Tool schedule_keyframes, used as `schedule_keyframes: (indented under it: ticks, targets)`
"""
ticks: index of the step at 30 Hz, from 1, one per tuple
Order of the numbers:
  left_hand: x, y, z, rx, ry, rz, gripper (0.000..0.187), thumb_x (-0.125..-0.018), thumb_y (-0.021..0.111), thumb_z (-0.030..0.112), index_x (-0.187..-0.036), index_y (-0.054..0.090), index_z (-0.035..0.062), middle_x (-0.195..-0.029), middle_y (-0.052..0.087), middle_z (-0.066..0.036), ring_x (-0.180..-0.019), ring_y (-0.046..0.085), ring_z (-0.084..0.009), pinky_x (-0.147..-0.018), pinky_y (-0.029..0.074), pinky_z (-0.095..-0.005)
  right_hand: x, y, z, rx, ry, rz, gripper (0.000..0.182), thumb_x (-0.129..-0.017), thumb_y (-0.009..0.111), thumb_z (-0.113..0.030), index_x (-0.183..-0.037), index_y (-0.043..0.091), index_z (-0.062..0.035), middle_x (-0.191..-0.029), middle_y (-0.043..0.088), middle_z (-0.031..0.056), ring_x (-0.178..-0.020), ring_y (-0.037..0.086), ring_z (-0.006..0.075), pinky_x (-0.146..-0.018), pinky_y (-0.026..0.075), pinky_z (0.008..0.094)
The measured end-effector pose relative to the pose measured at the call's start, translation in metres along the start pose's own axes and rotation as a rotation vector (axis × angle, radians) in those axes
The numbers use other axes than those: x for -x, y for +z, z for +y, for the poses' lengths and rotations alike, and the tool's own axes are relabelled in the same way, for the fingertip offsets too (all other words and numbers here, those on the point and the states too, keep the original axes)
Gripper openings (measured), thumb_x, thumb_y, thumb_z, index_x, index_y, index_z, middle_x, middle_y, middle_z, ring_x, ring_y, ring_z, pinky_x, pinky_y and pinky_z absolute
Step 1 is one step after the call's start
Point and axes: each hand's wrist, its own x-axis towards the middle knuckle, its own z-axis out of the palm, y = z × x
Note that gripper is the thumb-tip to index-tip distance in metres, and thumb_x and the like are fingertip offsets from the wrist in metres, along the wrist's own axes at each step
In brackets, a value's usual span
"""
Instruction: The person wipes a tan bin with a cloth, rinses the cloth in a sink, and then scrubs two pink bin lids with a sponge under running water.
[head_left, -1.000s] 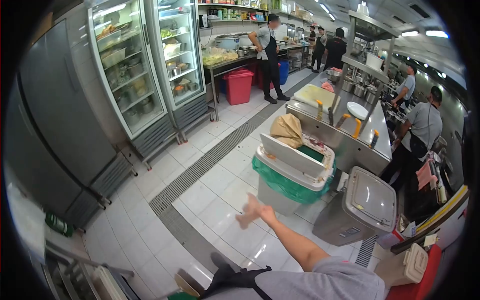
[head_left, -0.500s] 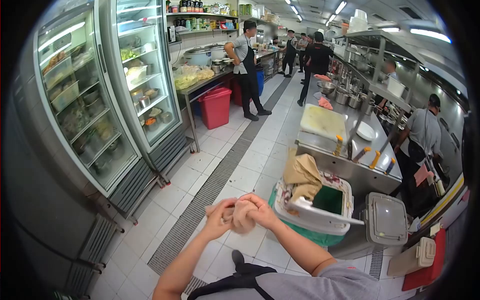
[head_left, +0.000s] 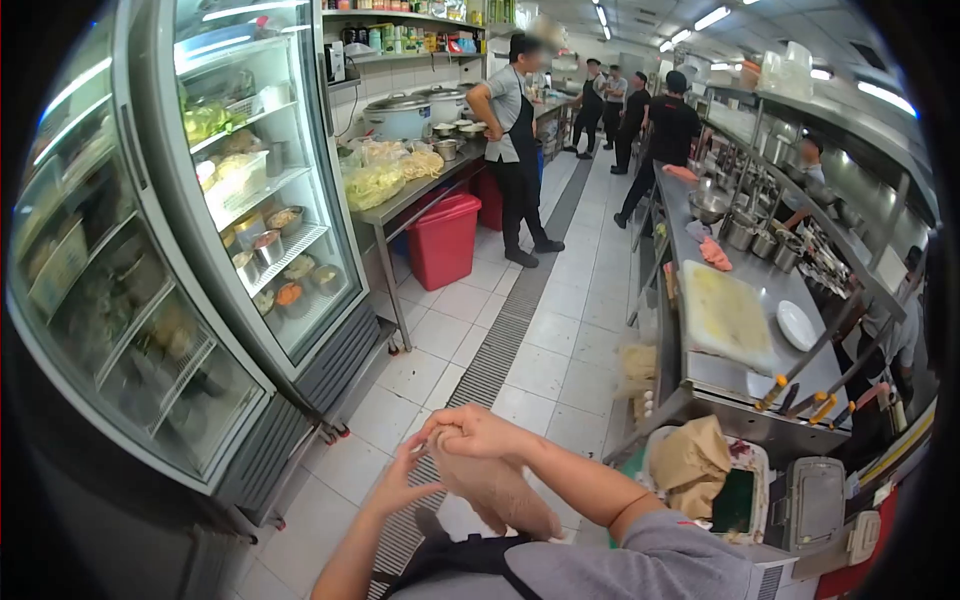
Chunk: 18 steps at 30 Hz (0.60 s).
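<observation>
A pinkish-beige cloth [head_left: 497,488] hangs down in front of my body, its upper end bunched. My right hand [head_left: 478,436] is closed on that upper end. Beside it, my left hand [head_left: 403,482] has its thumb and fingers spread. Its fingertips reach the cloth's left edge near the top, and whether they press on it is hard to see. The lower part of the cloth hangs loose above my apron.
Glass-door fridges [head_left: 262,190] line the left side. A floor drain [head_left: 490,350] runs ahead. A person in an apron [head_left: 518,140] stands by a red bin [head_left: 445,240]. At right are a steel counter [head_left: 735,370] with knives and an open waste bin [head_left: 762,462] with brown paper.
The crumpled cloth now hangs unfolded from my right hand, and my left hand's fingers have spread. My view has moved forward and turned, so the bin sits farther right and lower.
</observation>
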Motion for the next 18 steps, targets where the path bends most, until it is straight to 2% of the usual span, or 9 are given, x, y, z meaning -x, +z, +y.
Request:
schedule_keyframes:
  ticks: [2,4,6,8,10,12,14,16,18]
  targets:
    - [-0.058,-0.015,-0.025,-0.181,0.163,-0.177,0.059,-0.067,0.073,0.021,-0.115,0.046,0.0003,-0.12,0.048,-0.013,-0.107,0.049,-0.0226,-0.084,0.042,-0.0344,-0.044,-0.021,0.024,-0.034,0.002,-0.017,0.029,-0.069,0.046,-0.012,-0.093,0.058,-0.0024,-0.085,0.062,0.0094,-0.084,0.058,0.0175,-0.078,0.043,0.028]
    - [-0.107,-0.032,-0.039,-0.152,-0.268,-0.545,0.05,-0.07,0.069,0.028,-0.108,0.053,0.0003,-0.104,0.058,-0.015,-0.095,0.056,-0.0242,-0.081,0.044,-0.0332,-0.077,-0.046,0.046,-0.108,0.069,0.074,0.031,-0.067,0.046,-0.012,-0.094,0.058,-0.0018,-0.09,0.062,0.0102,-0.089,0.057,0.0187,-0.08,0.043,0.0289]
    - [-0.161,-0.053,-0.036,-0.301,-0.293,-0.518,0.046,-0.071,0.066,0.031,-0.103,0.055,0.0003,-0.097,0.06,-0.016,-0.089,0.058,-0.0246,-0.078,0.045,-0.0331,-0.093,-0.086,0.063,-0.083,0.029,0.244,0.033,-0.066,0.046,-0.011,-0.095,0.058,-0.0015,-0.091,0.062,0.0093,-0.09,0.057,0.0178,-0.081,0.043,0.0285]
    - [-0.203,-0.064,-0.054,-0.45,-0.318,-0.501,0.043,-0.073,0.064,0.034,-0.099,0.057,0.0004,-0.09,0.062,-0.016,-0.083,0.06,-0.0249,-0.075,0.046,-0.033,-0.09,-0.128,0.076,-0.018,0.13,0.495,0.032,-0.065,0.047,-0.012,-0.094,0.059,-0.0011,-0.09,0.062,0.0082,-0.09,0.057,0.0168,-0.082,0.043,0.0283]
    - [-0.259,-0.074,-0.099,-0.262,-0.063,-0.436,0.043,-0.076,0.059,0.035,-0.102,0.055,0.001,-0.091,0.061,-0.016,-0.08,0.061,-0.0244,-0.071,0.046,-0.0331,-0.072,-0.168,0.122,0.096,0.222,0.772,0.033,-0.066,0.049,-0.007,-0.098,0.058,-0.0023,-0.091,0.061,0.0096,-0.087,0.056,0.0188,-0.081,0.043,0.0313]
    - [-0.323,-0.058,-0.068,-0.188,-0.111,-0.474,0.037,-0.079,0.054,0.03,-0.103,0.053,0.0014,-0.088,0.061,-0.016,-0.077,0.061,-0.0245,-0.068,0.047,-0.0349,-0.055,-0.197,0.182,-0.128,0.266,1.162,0.036,-0.07,0.052,-0.006,-0.106,0.053,-0.0034,-0.09,0.06,0.0092,-0.087,0.055,0.0195,-0.081,0.043,0.0315]
    - [-0.375,-0.013,-0.07,-0.176,-0.101,-0.416,0.031,-0.082,0.048,0.027,-0.099,0.053,0.0026,-0.083,0.06,-0.016,-0.073,0.061,-0.0235,-0.064,0.048,-0.0344,-0.059,-0.202,0.242,0.508,0.579,1.641,0.036,-0.074,0.055,-0.007,-0.109,0.048,-0.0015,-0.092,0.057,0.0095,-0.093,0.052,0.0194,-0.083,0.041,0.031]
    - [-0.432,0.025,-0.074,-0.203,-0.18,-0.529,0.028,-0.085,0.043,0.026,-0.095,0.052,0.0021,-0.08,0.059,-0.015,-0.07,0.059,-0.0233,-0.062,0.047,-0.0341,-0.066,-0.19,0.33,0.202,0.571,1.978,0.034,-0.076,0.058,-0.013,-0.107,0.049,-0.0007,-0.099,0.053,0.0086,-0.1,0.047,0.0189,-0.087,0.038,0.0306]
    - [-0.476,0.062,-0.097,-0.195,-0.143,-0.652,0.03,-0.083,0.045,0.03,-0.087,0.054,0.0011,-0.081,0.058,-0.017,-0.072,0.058,-0.0299,-0.065,0.045,-0.0391,-0.093,-0.186,0.369,-0.807,0.499,1.767,0.042,-0.077,0.06,-0.027,-0.109,0.049,-0.0016,-0.108,0.051,0.0113,-0.108,0.043,0.0195,-0.091,0.035,0.0339]
